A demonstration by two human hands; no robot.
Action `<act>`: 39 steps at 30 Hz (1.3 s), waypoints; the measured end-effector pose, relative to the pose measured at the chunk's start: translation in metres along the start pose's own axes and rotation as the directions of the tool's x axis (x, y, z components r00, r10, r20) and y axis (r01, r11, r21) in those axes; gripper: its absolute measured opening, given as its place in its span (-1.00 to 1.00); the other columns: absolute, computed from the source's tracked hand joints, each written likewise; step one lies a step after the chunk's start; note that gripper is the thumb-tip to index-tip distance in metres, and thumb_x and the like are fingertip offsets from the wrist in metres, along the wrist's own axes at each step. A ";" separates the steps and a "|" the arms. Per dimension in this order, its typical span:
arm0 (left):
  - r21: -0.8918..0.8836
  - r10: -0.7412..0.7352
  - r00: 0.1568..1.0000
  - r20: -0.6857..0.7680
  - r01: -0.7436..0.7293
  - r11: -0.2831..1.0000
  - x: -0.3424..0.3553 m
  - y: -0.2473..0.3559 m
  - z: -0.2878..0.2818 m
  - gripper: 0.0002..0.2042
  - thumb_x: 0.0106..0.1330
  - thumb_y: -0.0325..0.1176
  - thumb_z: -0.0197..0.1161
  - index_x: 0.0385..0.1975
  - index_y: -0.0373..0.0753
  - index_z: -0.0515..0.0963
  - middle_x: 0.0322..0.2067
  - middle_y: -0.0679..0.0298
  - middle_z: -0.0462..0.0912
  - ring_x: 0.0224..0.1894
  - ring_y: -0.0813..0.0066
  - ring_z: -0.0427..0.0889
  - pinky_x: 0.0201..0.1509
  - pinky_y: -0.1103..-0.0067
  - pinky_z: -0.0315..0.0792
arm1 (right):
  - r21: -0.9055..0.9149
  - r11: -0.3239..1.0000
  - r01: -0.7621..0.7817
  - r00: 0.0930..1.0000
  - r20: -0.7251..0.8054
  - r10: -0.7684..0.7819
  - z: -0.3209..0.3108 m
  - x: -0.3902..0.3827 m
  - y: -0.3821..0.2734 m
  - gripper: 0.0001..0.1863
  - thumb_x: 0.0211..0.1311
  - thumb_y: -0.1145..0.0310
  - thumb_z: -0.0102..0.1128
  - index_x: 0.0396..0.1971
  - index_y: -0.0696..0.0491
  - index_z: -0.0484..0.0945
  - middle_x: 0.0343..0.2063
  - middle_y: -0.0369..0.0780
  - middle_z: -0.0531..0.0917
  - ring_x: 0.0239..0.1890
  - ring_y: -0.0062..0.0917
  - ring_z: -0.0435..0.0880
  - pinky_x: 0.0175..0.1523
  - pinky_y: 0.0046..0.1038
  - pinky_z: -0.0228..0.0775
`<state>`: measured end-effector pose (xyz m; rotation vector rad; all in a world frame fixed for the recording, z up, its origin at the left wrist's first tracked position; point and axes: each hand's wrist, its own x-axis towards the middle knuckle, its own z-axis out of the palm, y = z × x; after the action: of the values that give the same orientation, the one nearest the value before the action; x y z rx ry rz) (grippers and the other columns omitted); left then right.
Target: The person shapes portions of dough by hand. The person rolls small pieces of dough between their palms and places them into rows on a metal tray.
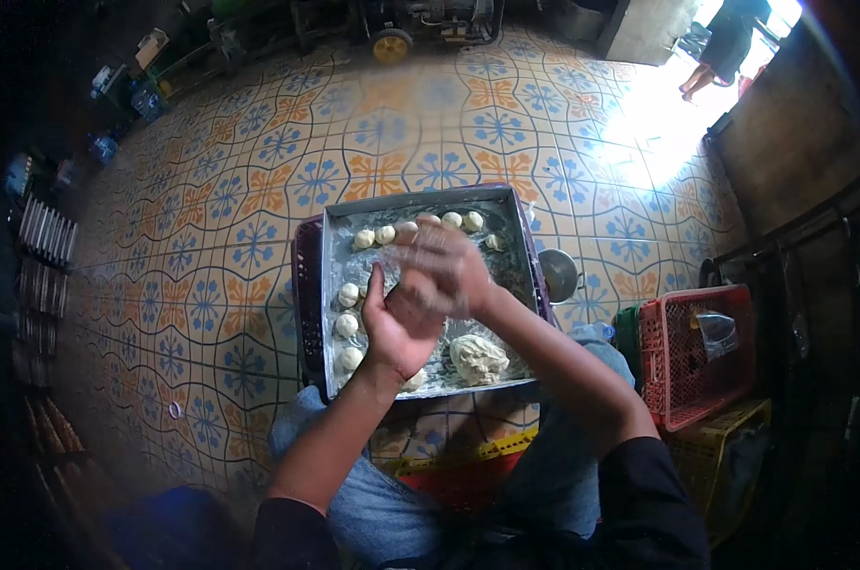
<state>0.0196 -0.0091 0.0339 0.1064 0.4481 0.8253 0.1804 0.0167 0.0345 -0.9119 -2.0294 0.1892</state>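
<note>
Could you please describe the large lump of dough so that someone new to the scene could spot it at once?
Start at the big grey rectangular tray in front of the person's denim-covered legs. Look along its near side, right of the middle, for the large lump of dough. It is far bigger than the smooth, round dough balls, with a wrinkled, uneven surface.

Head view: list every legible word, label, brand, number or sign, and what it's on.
None legible.
Metal tray and dough lump: no lettering visible.
Clear plastic at the red crate: too small to tell if printed.
Bluish bottle, upper left: too small and dim to read any label.
Floor tiles: blue and orange pattern, not lettering.
</note>
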 end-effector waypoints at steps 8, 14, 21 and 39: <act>0.173 0.042 0.941 0.335 -0.106 0.979 0.001 0.012 0.007 0.03 0.31 0.57 -0.34 0.55 -0.20 0.00 0.53 0.08 0.09 0.55 0.09 0.10 0.60 0.25 -0.08 | -0.434 0.818 -0.378 0.921 -0.268 0.284 0.079 0.017 -0.048 -0.35 0.29 -0.01 0.19 0.29 0.04 0.44 0.19 -0.06 0.60 0.29 -0.02 0.52 0.37 -0.09 0.33; -0.039 0.031 0.921 0.389 -0.017 0.999 -0.021 0.012 0.015 -0.02 0.36 0.51 -0.35 0.56 -0.20 -0.02 0.55 0.08 0.02 0.59 0.18 -0.05 0.63 0.26 -0.16 | 0.060 0.998 0.022 0.994 -0.106 -0.015 0.028 0.006 -0.046 -0.26 0.27 -0.14 0.12 0.34 0.02 0.43 0.21 -0.04 0.59 0.27 -0.03 0.55 0.42 0.10 0.16; -0.013 0.028 1.000 0.012 -0.027 1.000 -0.023 0.007 0.040 0.00 0.36 0.52 -0.47 0.55 -0.25 0.02 0.54 0.06 0.05 0.58 0.14 0.00 0.63 0.22 -0.20 | -0.214 0.964 0.161 0.984 -0.039 -0.173 0.006 -0.003 -0.018 -0.37 0.27 -0.17 0.12 0.14 0.00 0.60 0.07 -0.09 0.66 0.21 -0.10 0.57 0.37 0.04 0.24; -0.266 0.137 0.878 0.460 -0.011 0.964 -0.009 0.008 -0.025 -0.01 0.35 0.53 -0.28 0.47 -0.29 0.18 0.47 -0.07 0.19 0.50 0.07 0.22 0.61 0.19 -0.05 | 0.448 0.857 -0.256 0.804 -0.394 0.446 0.005 -0.009 -0.056 -0.24 0.50 -0.29 -0.30 0.21 0.07 0.51 0.22 -0.08 0.56 0.36 -0.22 0.41 0.39 -0.05 0.14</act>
<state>-0.0021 -0.0124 0.0162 0.0833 -0.1314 0.8928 0.1499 -0.0284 0.0507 -0.9730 -1.2775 0.4894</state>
